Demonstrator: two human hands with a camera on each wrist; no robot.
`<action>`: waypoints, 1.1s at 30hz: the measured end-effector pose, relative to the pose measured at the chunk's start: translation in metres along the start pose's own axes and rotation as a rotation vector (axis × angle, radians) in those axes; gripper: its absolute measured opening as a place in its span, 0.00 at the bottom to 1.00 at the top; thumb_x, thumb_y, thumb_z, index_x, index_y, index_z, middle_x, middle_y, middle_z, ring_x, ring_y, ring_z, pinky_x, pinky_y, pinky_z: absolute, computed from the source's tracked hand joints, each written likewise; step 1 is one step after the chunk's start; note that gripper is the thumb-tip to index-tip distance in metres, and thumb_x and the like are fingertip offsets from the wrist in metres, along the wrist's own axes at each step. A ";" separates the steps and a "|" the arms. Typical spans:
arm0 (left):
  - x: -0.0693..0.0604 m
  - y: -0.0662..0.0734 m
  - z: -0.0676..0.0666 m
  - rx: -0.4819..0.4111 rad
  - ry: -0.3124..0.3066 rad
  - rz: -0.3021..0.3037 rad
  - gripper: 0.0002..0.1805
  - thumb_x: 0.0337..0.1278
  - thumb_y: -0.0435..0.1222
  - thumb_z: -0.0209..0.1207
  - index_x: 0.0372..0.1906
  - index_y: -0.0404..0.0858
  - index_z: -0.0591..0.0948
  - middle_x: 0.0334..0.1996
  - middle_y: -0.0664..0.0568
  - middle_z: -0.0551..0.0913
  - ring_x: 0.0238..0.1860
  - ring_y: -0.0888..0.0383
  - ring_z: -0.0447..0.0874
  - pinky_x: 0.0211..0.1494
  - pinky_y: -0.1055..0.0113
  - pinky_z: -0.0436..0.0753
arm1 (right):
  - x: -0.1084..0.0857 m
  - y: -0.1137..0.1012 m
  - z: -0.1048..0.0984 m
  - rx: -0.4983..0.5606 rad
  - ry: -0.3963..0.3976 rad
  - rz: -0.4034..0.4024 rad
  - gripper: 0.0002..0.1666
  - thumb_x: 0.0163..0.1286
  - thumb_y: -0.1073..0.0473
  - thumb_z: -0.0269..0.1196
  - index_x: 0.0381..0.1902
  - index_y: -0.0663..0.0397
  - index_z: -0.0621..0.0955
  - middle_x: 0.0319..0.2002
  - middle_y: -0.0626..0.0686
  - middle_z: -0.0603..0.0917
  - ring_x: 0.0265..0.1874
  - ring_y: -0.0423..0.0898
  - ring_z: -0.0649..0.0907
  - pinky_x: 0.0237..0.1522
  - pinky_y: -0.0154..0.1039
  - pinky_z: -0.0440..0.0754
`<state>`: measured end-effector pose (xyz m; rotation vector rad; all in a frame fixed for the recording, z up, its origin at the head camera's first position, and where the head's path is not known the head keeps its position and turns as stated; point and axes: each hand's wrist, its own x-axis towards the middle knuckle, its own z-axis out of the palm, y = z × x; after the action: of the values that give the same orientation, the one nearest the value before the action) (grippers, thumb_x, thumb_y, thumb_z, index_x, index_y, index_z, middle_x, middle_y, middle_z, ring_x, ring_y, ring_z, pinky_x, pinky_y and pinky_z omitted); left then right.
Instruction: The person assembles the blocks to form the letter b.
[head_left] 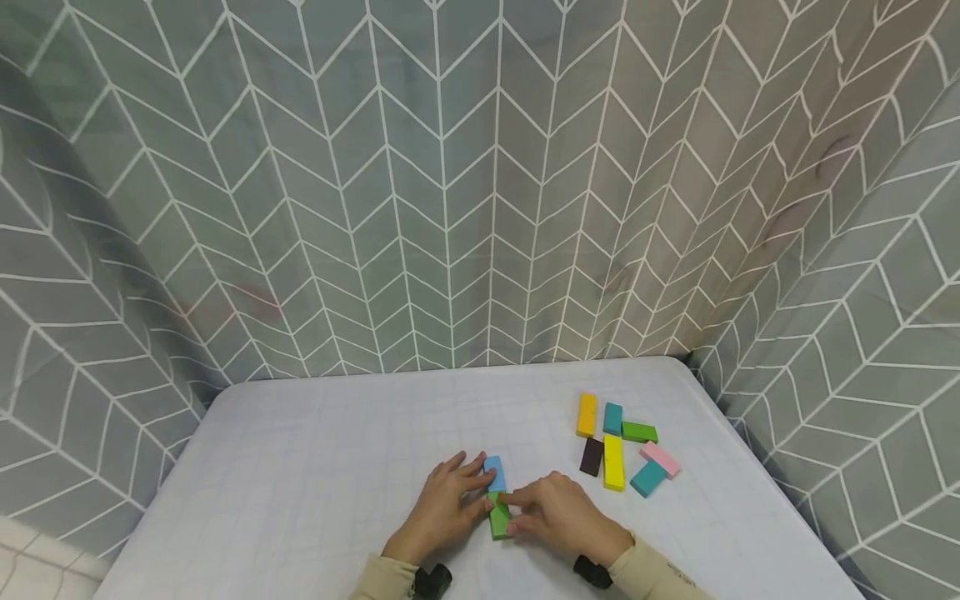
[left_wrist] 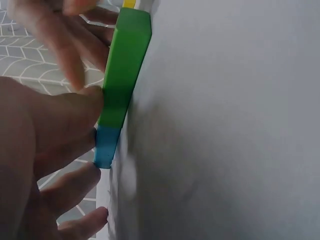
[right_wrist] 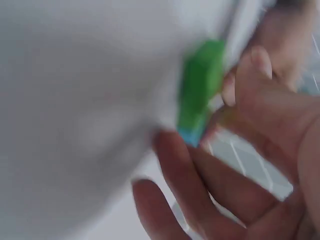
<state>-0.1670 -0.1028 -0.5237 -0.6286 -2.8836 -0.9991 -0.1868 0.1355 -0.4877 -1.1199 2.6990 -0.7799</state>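
Observation:
A light blue block [head_left: 493, 473] and a green block [head_left: 499, 517] lie end to end on the white table in the head view. My left hand [head_left: 446, 504] is on their left side. Its thumb touches the green block [left_wrist: 122, 70] in the left wrist view, while its extended fingers lie along the blue block [left_wrist: 106, 145]. From the right, my right hand [head_left: 558, 517] reaches in, with the index fingertip at the green block's top end and the thumb by its right side. In the blurred right wrist view, the right thumb stands apart from the green block [right_wrist: 200, 82].
Right of the hands lie loose blocks: orange-yellow [head_left: 587, 415], yellow [head_left: 613, 462], dark brown [head_left: 592, 457], green [head_left: 639, 432], pink [head_left: 661, 459] and two teal, one farther back [head_left: 612, 418] and one nearer [head_left: 648, 478]. A patterned grey curtain [head_left: 465, 208] hangs behind the table [head_left: 300, 467].

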 end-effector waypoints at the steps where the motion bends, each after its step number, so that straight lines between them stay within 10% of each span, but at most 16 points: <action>1: 0.000 0.000 0.000 -0.003 -0.002 0.001 0.26 0.68 0.44 0.68 0.67 0.41 0.84 0.75 0.41 0.75 0.77 0.29 0.67 0.74 0.23 0.64 | 0.000 0.005 -0.007 0.014 0.011 0.013 0.23 0.68 0.47 0.74 0.57 0.50 0.90 0.50 0.51 0.93 0.42 0.39 0.91 0.41 0.36 0.88; 8: 0.002 0.001 0.002 -0.022 0.036 0.041 0.25 0.71 0.41 0.66 0.69 0.40 0.82 0.80 0.40 0.69 0.76 0.30 0.69 0.71 0.20 0.65 | 0.008 0.064 -0.061 -0.070 0.204 0.196 0.34 0.73 0.48 0.71 0.70 0.61 0.80 0.60 0.63 0.88 0.54 0.60 0.89 0.51 0.54 0.89; 15: -0.011 0.021 0.012 0.087 -0.029 -0.004 0.38 0.68 0.53 0.67 0.75 0.38 0.75 0.81 0.40 0.66 0.78 0.28 0.64 0.65 0.13 0.63 | 0.006 0.124 -0.086 -0.120 0.158 0.380 0.44 0.77 0.47 0.67 0.78 0.68 0.68 0.72 0.74 0.73 0.70 0.75 0.72 0.70 0.73 0.71; 33: -0.019 0.032 0.021 0.174 -0.040 -0.053 0.39 0.62 0.54 0.70 0.74 0.41 0.77 0.79 0.46 0.71 0.77 0.32 0.68 0.67 0.15 0.64 | 0.036 0.149 -0.078 -0.187 0.042 0.258 0.35 0.75 0.49 0.69 0.69 0.68 0.78 0.73 0.72 0.74 0.72 0.76 0.70 0.75 0.72 0.67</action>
<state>-0.1354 -0.0738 -0.5246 -0.5691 -2.9930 -0.7367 -0.3295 0.2314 -0.4926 -0.7692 2.9207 -0.5265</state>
